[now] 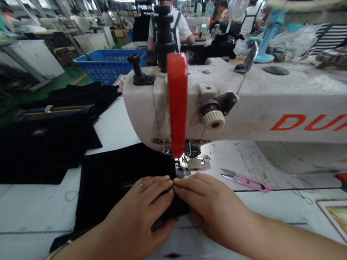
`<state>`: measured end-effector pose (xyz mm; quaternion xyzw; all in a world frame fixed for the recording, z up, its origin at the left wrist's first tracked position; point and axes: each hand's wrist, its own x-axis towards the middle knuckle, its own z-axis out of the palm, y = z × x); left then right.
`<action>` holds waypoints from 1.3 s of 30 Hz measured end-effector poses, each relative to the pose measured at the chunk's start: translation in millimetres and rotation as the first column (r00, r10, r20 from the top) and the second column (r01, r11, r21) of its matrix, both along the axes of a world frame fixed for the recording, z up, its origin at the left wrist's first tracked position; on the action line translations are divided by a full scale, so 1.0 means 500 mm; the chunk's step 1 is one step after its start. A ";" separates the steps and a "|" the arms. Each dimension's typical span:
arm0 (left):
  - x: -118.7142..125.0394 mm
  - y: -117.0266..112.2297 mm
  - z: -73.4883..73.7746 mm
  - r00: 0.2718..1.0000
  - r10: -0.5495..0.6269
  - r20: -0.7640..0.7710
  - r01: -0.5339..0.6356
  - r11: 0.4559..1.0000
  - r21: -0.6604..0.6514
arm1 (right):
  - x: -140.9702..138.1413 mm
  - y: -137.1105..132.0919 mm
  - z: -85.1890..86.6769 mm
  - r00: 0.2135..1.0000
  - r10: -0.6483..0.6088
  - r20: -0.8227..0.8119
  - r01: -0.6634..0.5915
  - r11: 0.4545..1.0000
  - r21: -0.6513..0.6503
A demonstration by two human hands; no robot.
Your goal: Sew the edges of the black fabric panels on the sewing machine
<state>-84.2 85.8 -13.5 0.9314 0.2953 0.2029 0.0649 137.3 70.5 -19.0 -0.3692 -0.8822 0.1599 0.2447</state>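
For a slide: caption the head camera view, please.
Left hand and right hand hold black fabric at the presser foot of a sewing machine.

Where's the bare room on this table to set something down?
White tabletop shows at lower left, between the black stack and the black cloth, and right of the presser foot, around the pink snips. It's crowded at the foot, where the left hand and right hand press the cloth.

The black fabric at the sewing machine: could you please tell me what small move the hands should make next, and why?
Probably smooth the black fabric forward toward the presser foot, since the left hand and right hand lie flat on it, fingertips meeting just before the foot.
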 end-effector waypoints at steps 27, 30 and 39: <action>-0.030 -0.023 -0.022 0.987 0.035 -0.159 -0.005 0.982 0.187 | 0.015 0.011 0.015 0.996 0.002 0.090 -0.001 1.000 -0.019; -0.027 -0.028 -0.020 0.975 -0.012 -0.223 0.074 0.960 0.271 | 0.011 0.009 0.010 0.996 -0.007 0.093 0.012 0.998 -0.056; -0.022 -0.017 -0.012 0.984 -0.040 -0.175 0.072 0.981 0.180 | 0.014 0.013 0.021 0.988 -0.001 0.155 0.021 0.992 -0.128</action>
